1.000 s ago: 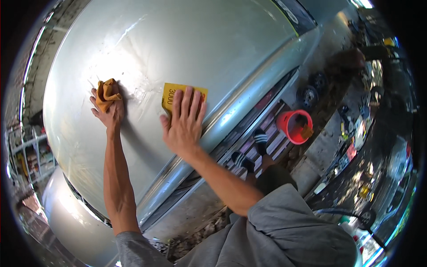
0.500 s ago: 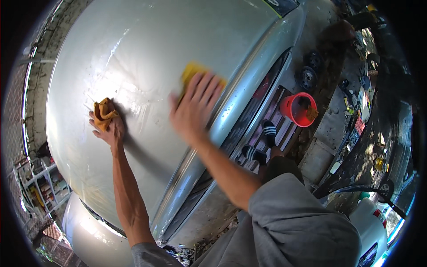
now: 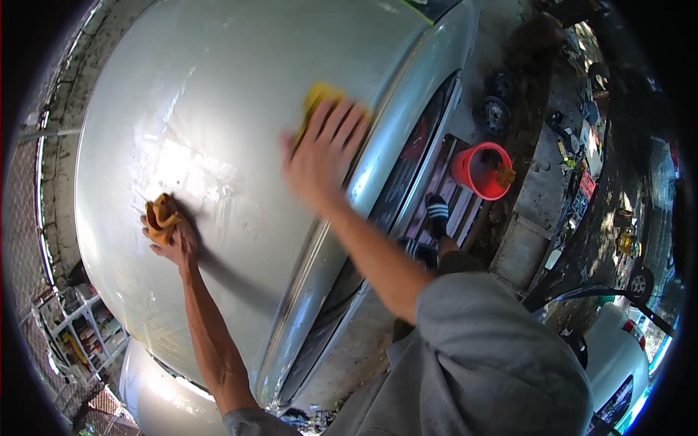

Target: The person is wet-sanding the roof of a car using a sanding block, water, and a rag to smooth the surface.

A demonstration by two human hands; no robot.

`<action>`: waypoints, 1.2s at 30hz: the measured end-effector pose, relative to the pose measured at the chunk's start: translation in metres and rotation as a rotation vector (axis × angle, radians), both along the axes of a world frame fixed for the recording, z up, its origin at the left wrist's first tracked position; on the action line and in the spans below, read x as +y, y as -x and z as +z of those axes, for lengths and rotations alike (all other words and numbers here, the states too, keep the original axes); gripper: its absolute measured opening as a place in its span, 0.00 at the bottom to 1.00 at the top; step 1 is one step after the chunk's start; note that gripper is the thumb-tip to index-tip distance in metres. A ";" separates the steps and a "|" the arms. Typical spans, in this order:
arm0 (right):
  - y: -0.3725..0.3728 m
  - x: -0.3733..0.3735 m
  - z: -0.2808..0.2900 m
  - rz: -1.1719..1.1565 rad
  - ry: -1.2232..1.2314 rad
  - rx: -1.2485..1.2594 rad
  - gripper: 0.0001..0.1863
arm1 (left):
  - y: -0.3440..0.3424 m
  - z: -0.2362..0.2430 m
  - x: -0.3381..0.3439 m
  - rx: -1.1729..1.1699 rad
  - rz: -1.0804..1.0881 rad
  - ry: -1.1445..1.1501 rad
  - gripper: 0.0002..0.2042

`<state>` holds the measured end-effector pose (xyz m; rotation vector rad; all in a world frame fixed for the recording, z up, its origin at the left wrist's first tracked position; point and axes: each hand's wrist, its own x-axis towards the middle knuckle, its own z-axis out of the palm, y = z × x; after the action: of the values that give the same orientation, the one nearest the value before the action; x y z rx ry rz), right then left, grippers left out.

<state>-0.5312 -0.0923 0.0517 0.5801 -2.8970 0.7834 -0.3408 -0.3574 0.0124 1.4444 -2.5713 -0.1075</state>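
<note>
A silver car roof [image 3: 240, 87] with bright reflections spreads beneath my hands. My left hand [image 3: 174, 240] rests on it at the left, its bent fingers around a crumpled orange-brown cloth [image 3: 163, 214]. My right hand [image 3: 320, 160], blurred by motion, lies over a yellow sheet of abrasive paper [image 3: 320, 93] on the roof, close to the curved side rail [image 3: 378, 145]. The fingers cover most of the sheet.
Right of the car stand a red bucket [image 3: 462, 174], stacked wheels [image 3: 494, 112] and a slatted wooden platform [image 3: 462, 218], where my sandaled foot [image 3: 438, 211] rests. A metal rack [image 3: 73, 320] is at the left, another pale car [image 3: 611, 349] at lower right.
My right hand and the yellow sheet have moved forward along the roof. My left hand with the cloth has come back toward me. The view has shifted slightly.
</note>
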 end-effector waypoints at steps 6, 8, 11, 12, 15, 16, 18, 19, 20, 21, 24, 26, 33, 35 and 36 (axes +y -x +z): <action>-0.017 -0.005 -0.011 0.154 0.028 -0.045 0.43 | -0.039 -0.015 -0.034 0.050 -0.022 0.024 0.36; 0.044 -0.008 -0.011 -0.026 0.003 0.054 0.42 | -0.037 -0.025 -0.044 -0.052 -0.024 0.075 0.35; 0.045 -0.015 -0.016 -0.032 -0.030 0.074 0.41 | -0.041 -0.032 -0.041 -0.098 -0.047 0.165 0.34; 0.052 -0.015 -0.020 -0.027 -0.027 0.082 0.41 | -0.044 -0.030 -0.037 -0.046 -0.073 0.205 0.33; 0.094 -0.008 -0.031 0.020 0.059 0.140 0.39 | -0.040 -0.017 -0.032 -0.018 -0.108 0.171 0.33; 0.154 -0.004 -0.032 -0.099 0.086 0.130 0.39 | -0.034 -0.013 -0.031 -0.003 -0.118 0.171 0.33; 0.180 -0.010 -0.038 -0.166 0.055 0.127 0.39 | -0.022 -0.011 -0.022 -0.098 -0.103 0.185 0.33; 0.190 -0.015 -0.041 -0.232 0.027 0.112 0.39 | -0.017 -0.014 -0.018 -0.145 -0.096 0.192 0.33; 0.148 -0.023 -0.032 -0.020 -0.094 0.116 0.40 | -0.043 -0.014 -0.031 -0.099 -0.112 0.281 0.27; 0.150 -0.021 -0.034 -0.006 -0.086 0.129 0.40 | -0.036 -0.009 -0.028 -0.090 -0.095 0.289 0.27; 0.208 0.022 -0.052 0.060 -0.089 0.062 0.42 | -0.010 0.026 -0.002 0.081 -0.251 0.199 0.27; 0.295 0.008 -0.053 -0.074 -0.094 0.001 0.42 | -0.005 0.019 -0.002 0.097 -0.275 0.219 0.27; 0.328 0.046 -0.069 0.467 -0.005 0.148 0.34 | -0.007 0.034 0.009 0.205 -0.264 0.187 0.25; 0.399 0.016 -0.065 0.655 -0.002 0.076 0.32 | -0.004 0.028 0.011 0.223 -0.216 0.139 0.27; 0.406 0.002 -0.067 0.735 -0.019 0.133 0.31 | -0.005 0.029 0.014 0.229 -0.176 0.124 0.27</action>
<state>-0.9376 -0.0904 -0.0157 1.6688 -2.5424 0.7268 -0.3362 -0.3434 0.0415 1.0931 -2.4638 -0.1273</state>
